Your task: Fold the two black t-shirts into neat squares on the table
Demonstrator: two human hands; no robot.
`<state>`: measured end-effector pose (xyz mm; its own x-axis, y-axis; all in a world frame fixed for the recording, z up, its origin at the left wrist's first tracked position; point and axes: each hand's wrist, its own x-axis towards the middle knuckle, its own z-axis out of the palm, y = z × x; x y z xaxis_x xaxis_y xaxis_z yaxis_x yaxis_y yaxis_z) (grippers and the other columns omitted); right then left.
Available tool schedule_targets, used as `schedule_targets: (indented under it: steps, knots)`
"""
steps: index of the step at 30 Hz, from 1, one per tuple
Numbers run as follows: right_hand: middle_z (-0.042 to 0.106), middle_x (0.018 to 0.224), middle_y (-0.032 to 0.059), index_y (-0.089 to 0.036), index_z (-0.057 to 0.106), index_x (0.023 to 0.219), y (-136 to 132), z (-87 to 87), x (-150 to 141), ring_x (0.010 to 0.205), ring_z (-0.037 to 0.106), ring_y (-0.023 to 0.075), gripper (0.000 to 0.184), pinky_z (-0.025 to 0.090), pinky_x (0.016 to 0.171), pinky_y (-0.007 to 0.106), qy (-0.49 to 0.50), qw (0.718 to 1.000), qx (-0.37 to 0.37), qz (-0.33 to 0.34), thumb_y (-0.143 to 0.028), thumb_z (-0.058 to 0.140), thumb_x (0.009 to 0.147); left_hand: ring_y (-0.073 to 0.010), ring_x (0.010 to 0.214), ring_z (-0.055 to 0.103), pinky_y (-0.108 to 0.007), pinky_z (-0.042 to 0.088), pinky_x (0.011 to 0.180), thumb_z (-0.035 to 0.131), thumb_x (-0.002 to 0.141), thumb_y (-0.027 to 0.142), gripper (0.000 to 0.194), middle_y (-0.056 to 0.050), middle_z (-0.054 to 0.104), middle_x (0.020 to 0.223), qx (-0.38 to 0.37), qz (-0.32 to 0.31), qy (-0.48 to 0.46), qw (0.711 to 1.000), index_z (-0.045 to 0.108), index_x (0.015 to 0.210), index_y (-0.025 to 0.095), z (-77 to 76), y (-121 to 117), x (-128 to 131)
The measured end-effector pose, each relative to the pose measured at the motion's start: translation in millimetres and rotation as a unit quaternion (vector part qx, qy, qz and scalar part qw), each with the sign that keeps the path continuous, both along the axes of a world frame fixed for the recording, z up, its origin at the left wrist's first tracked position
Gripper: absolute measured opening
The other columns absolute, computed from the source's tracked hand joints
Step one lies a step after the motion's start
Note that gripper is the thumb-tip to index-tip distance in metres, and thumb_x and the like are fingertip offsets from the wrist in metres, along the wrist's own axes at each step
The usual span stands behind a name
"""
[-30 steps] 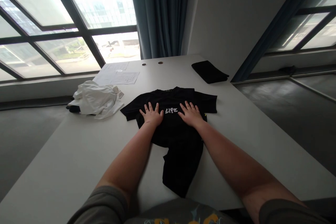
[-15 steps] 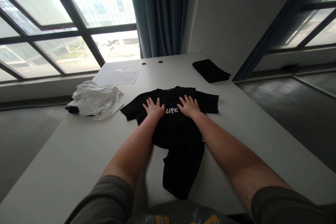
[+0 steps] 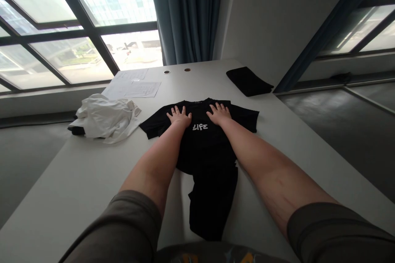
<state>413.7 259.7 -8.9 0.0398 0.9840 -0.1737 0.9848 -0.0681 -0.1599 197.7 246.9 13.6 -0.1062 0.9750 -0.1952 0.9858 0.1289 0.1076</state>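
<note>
Across a smooth white table [image 3: 77, 172], a black fabric short-sleeved T-shirt [image 3: 205, 148] is lying partly spread, probably light, soft and limp, its shoulder seams offering the likeliest hold; the left hand [image 3: 180, 117] and right hand [image 3: 219, 114] are resting on its upper chest, fingers splayed, gripping nothing

Open tabletop [image 3: 296, 152] right of the shirt [image 3: 203, 148] (folded black cloth [image 3: 248, 81] beyond, 1 obstacle).
</note>
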Motion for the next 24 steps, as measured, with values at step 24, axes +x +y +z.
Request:
schedule_targets:
  steps: [24]
  knots:
    - [0.006, 0.177, 0.0072, -0.026, 0.017, 0.169, 93.3, -11.4, 13.0, 0.161, 0.006, 0.0368, 0.082, 0.007, 0.128, 0.059, -0.003, 1.000, 0.023, 0.004, -0.070, 0.019, 0.101, -0.0341, 0.162, 0.008, -0.061, 0.006, 0.129, 0.029, 0.100, 0.055, 0.071, -0.004, 0.017, 0.176, 0.090, -0.019, -0.030, 0.995, 0.030, 0.166, 0.030, -15.5, 71.3, -0.3]
